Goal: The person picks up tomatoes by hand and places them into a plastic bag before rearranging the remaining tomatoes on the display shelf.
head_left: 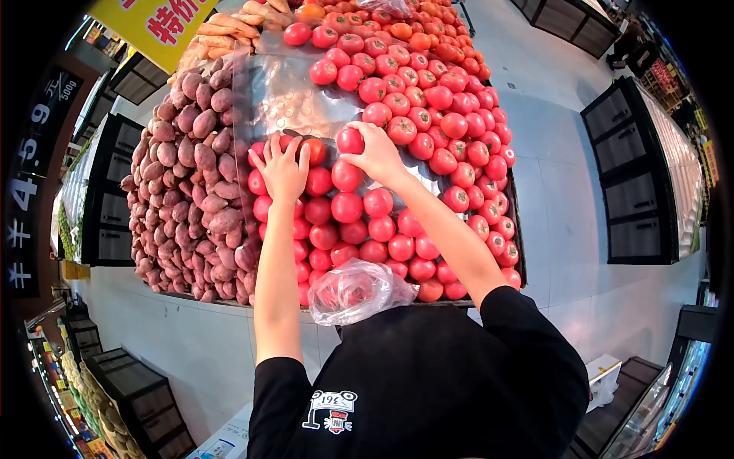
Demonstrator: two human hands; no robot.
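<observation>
A large heap of red tomatoes fills the stand in front of me. My right hand has its thumb and fingers around a single tomato, near the edge of a bare patch in the heap. To its left, my left hand lies over the tomatoes with its fingers spread; its fingertips touch the ones at the far edge of the nearer group. A clear plastic bag rests on the front of the heap, close to my body. Beyond my hands a transparent sheet shows between the tomatoes.
Purple sweet potatoes are piled on the left, behind a clear divider. Carrots lie at the back left, under a yellow sign. Dark display stands flank the aisle, and a white box sits behind at right.
</observation>
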